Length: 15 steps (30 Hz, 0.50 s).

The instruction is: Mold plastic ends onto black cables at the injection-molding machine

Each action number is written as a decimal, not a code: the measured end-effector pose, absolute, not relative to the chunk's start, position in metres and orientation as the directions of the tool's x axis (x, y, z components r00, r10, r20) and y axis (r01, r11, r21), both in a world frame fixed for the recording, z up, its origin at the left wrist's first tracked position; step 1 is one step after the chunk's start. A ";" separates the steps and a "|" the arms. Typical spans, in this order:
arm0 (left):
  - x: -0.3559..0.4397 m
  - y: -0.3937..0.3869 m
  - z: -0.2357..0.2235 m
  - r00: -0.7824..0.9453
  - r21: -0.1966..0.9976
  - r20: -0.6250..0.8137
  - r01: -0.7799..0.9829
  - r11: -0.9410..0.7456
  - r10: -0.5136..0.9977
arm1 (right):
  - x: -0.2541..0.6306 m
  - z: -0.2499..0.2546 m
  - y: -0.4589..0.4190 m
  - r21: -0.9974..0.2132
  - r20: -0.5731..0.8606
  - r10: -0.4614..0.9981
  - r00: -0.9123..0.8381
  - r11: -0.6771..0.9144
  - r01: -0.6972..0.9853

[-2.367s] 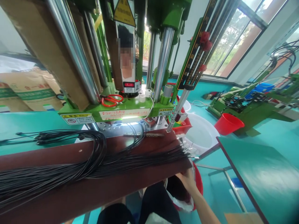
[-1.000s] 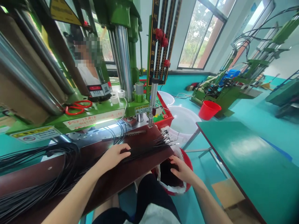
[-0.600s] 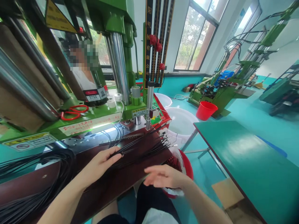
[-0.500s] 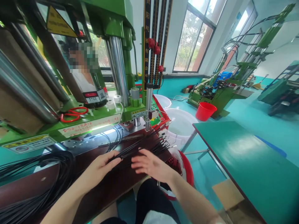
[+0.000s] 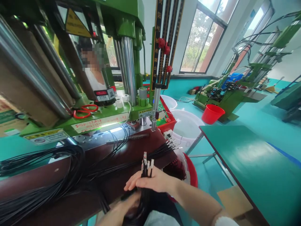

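My right hand (image 5: pixel 152 182) is closed round a small bunch of black cables (image 5: pixel 147 168), their metal-tipped ends sticking up above my fingers. My left hand (image 5: pixel 128 205) is below it, near my lap, gripping the same bunch lower down; its fingers are partly hidden by the cables. A large bundle of black cables (image 5: pixel 58 175) lies along the dark red bench (image 5: pixel 117 182), with more tipped ends (image 5: pixel 168 147) fanned out at its right edge.
A green vertical press (image 5: pixel 105 78) with steel columns stands behind the bench; red scissors (image 5: pixel 86 110) lie on its base. A red bin (image 5: pixel 191 174) with a bag sits by my knee, white tubs (image 5: pixel 185 125) beyond. A green table (image 5: pixel 246 163) is at right.
Both hands left the bench top and came toward my lap, lifting a small bunch of cables off the pile; the ends now point upward in my right hand.
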<state>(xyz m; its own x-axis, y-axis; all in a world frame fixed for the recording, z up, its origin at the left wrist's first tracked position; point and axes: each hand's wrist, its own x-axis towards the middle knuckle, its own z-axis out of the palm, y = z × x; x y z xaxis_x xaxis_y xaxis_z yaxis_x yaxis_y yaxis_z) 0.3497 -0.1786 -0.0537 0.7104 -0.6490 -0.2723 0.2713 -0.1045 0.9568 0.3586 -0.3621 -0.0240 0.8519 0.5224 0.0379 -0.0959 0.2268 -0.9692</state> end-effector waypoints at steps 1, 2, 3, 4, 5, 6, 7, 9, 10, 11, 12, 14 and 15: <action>0.345 -0.188 -0.055 0.734 0.938 -0.270 0.348 0.003 -0.624 | 0.355 -0.032 -0.358 -0.971 0.009 0.526 0.850 0.208 -0.118; 0.342 -0.197 -0.055 0.750 0.910 -0.277 0.405 0.087 -0.601 | 0.353 -0.038 -0.355 -0.971 -0.026 0.518 0.855 0.188 -0.144; 0.340 -0.207 -0.056 0.755 0.879 -0.292 0.454 0.147 -0.587 | 0.354 -0.043 -0.354 -0.967 -0.056 0.503 0.863 0.188 -0.172; 0.339 -0.216 -0.056 0.749 0.848 -0.312 0.497 0.183 -0.584 | 0.356 -0.046 -0.355 -0.957 -0.067 0.484 0.872 0.216 -0.194; 0.339 -0.224 -0.057 0.736 0.817 -0.334 0.537 0.207 -0.589 | 0.360 -0.047 -0.358 -0.943 -0.057 0.460 0.886 0.268 -0.200; 0.340 -0.231 -0.057 0.718 0.783 -0.358 0.579 0.228 -0.597 | 0.365 -0.044 -0.362 -0.926 -0.027 0.426 0.904 0.330 -0.183; 0.341 -0.236 -0.057 0.698 0.756 -0.378 0.612 0.232 -0.608 | 0.372 -0.040 -0.367 -0.913 0.013 0.383 0.924 0.381 -0.146; 0.344 -0.244 -0.057 0.681 0.765 -0.392 0.615 0.192 -0.619 | 0.388 -0.024 -0.377 -0.926 0.089 0.313 0.945 0.375 -0.038; 0.346 -0.246 -0.056 0.689 0.789 -0.386 0.592 0.168 -0.613 | 0.395 -0.015 -0.381 -0.953 0.111 0.320 0.941 0.304 0.009; 0.349 -0.248 -0.055 0.701 0.810 -0.377 0.567 0.151 -0.605 | 0.401 -0.006 -0.385 -0.979 0.113 0.363 0.925 0.201 0.041; 0.351 -0.249 -0.054 0.715 0.826 -0.367 0.545 0.145 -0.595 | 0.405 0.001 -0.387 -0.995 0.091 0.422 0.902 0.078 0.064; 0.355 -0.251 -0.052 0.744 0.834 -0.348 0.523 0.174 -0.570 | 0.410 0.010 -0.390 -0.983 0.007 0.526 0.850 -0.154 0.104; 0.357 -0.252 -0.051 0.754 0.829 -0.342 0.523 0.197 -0.561 | 0.410 0.011 -0.390 -0.965 -0.033 0.561 0.827 -0.233 0.120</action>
<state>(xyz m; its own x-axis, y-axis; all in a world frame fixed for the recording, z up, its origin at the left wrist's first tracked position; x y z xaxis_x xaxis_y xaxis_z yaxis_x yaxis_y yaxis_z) 0.3570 -0.2517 -0.0512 0.7538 -0.5609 -0.3422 0.5230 0.1969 0.8293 0.4099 -0.3902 0.0111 0.8273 0.5609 -0.0326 0.1201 -0.2332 -0.9650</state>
